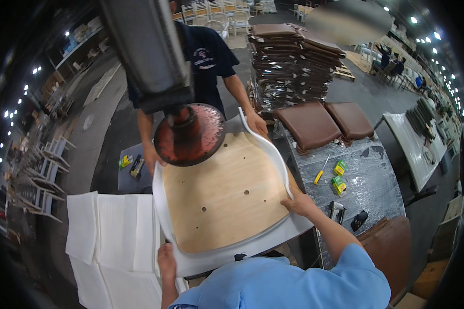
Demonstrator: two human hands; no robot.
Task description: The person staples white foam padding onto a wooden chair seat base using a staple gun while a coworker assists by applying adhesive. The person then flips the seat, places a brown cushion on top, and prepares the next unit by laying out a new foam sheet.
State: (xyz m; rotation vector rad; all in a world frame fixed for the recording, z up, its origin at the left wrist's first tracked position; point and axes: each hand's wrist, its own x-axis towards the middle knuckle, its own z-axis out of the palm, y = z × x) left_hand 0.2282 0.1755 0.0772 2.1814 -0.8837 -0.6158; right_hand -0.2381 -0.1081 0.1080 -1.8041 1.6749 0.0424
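The plywood seat board [224, 193] lies at frame centre, inside the curved chair frame [273, 152]. The left hand [166, 260] grips the frame's lower-left edge; the right hand [299, 202] rests on its right edge. Above the board, upper centre, hangs the round press plate [189, 135] — a co-worker [211, 56] stands behind it. Left of the board lie foam sheets [108, 232]. Right of it, on the wrapped table [368, 190], sit two seat cushions [325, 122], with a screwdriver [321, 171] in front of them — stacked cushions [291, 62] behind.

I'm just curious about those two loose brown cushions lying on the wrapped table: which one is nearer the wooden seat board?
The left, larger-looking brown cushion. It lies closest to the wooden seat board, while the other cushion sits farther right, beside it.
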